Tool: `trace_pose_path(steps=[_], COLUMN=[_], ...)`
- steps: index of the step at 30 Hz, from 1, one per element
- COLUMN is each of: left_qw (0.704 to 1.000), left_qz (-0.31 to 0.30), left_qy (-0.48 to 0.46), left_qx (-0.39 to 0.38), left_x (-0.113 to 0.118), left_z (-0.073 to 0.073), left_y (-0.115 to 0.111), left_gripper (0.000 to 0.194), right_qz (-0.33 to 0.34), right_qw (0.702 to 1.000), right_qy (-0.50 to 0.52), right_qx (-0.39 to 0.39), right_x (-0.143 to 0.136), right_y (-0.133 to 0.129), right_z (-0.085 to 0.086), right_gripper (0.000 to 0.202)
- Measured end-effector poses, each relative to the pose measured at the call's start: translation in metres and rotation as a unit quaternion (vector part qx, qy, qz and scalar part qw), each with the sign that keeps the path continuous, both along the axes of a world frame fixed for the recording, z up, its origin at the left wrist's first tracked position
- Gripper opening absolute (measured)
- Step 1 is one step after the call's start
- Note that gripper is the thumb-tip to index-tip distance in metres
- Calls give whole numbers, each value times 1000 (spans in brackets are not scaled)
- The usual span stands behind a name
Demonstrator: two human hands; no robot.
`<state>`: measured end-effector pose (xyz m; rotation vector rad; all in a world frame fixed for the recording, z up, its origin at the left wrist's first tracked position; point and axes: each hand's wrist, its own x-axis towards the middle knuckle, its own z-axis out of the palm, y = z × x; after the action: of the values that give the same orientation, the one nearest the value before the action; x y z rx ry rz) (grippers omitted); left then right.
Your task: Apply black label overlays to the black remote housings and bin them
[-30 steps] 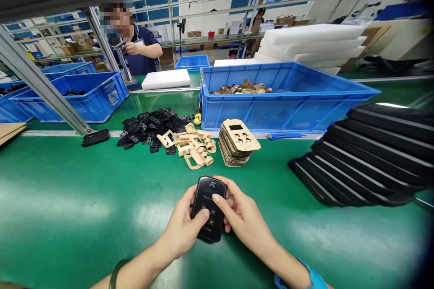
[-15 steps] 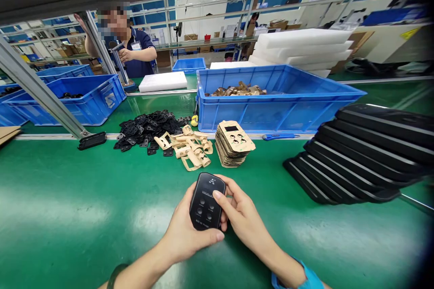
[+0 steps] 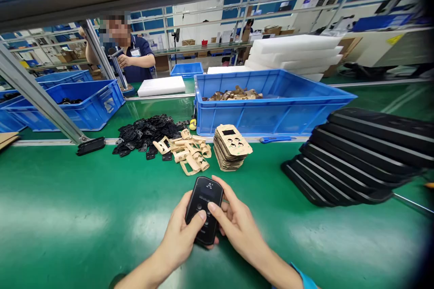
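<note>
Between my hands is a black remote-like handset point(image 3: 205, 192) with a dark window, round buttons and small white print, its face turned up toward me. My left hand point(image 3: 181, 230) grips its left side, the thumb lying across the lower buttons. On the right side, my right hand point(image 3: 233, 216) is closed on it too, thumb tip on the face near the middle. Fingers behind the handset are mostly hidden. Just beyond it stands a stack of tan die-cut sheets point(image 3: 231, 146) with cut-outs. Curled tan peeled backing pieces point(image 3: 191, 153) lie left of that stack.
Small black plates point(image 3: 145, 133) form a heap at centre left. Behind is a big blue bin point(image 3: 264, 119) with brown scraps; a blue cutter point(image 3: 278, 139) lies before it. Black panels point(image 3: 352, 162) are stacked at right. Across the bench, a person point(image 3: 135, 54) holds a metal post.
My left thumb has moved from below the handset's bottom edge up onto its buttons. My right thumb sits slightly lower on the face. The view has shifted a little.
</note>
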<state>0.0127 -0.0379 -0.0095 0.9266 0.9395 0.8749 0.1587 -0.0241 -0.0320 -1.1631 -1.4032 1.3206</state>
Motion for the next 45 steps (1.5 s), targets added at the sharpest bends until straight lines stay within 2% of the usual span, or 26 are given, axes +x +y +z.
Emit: trace_pose_path(steps=[3, 6, 8, 11, 13, 15, 16, 18, 20, 23, 26, 29, 31, 33, 37, 42, 45], left_qw=[1000, 997, 998, 997, 992, 983, 978, 966, 957, 957, 957, 953, 952, 950, 956, 973, 978], left_qz=[10, 58, 49, -48, -104, -146, -162, -181, -177, -143, -149, -200, -226, -248, -244, -208, -201], left_qy=[20, 26, -9, -64, -75, -92, -106, -145, -175, -171, -154, -131, -111, -99, -47, -23, -45], left_qx=[9, 42, 48, 7, -24, -58, -75, -112, -151, -187, -194, -184, -173, -165, -154, -99, -30], left_x=[1, 0, -2, -3, 2, 16, 26, 52, 86, 142, 188, 216, 227, 235, 248, 247, 233], left_z=[-5, -14, -20, -20, -10, 9, 22, 48, 74, 107, 130, 143, 149, 155, 163, 169, 168], left_y=[-2, -4, -4, 0, 4, 9, 12, 21, 33, 55, 77, 91, 95, 96, 94, 83, 63], left_gripper=[68, 73, 73, 71, 66, 61, 61, 63, 69, 82, 94, 81, 75, 74, 60, 39, 24], right_qz=[1, 0, -19, -94, -165, -187, -190, -184, -167, -141, -140, -113, -74, -46, -48, -108, -163], right_qw=[1000, 996, 994, 986, 964, 958, 958, 960, 964, 972, 977, 984, 985, 983, 982, 987, 986], right_qy=[23, 65, 78, 0, -110, -150, -156, -171, -183, -182, -157, -130, -112, -91, -59, -20, 18], right_qx=[21, 54, 71, 134, 178, 158, 150, 125, 92, 55, 31, -40, -106, -150, -171, -116, -31], right_x=[-4, -1, 14, 63, 109, 157, 179, 216, 241, 262, 275, 282, 281, 277, 265, 244, 225], right_y=[-2, 2, 9, 21, 31, 44, 51, 67, 82, 94, 91, 78, 68, 60, 54, 45, 18], right_z=[-1, 13, 38, 98, 143, 181, 195, 211, 215, 209, 200, 190, 182, 174, 166, 170, 172], right_gripper=[58, 54, 44, 37, 39, 39, 36, 28, 20, 20, 38, 68, 84, 91, 83, 52, 38])
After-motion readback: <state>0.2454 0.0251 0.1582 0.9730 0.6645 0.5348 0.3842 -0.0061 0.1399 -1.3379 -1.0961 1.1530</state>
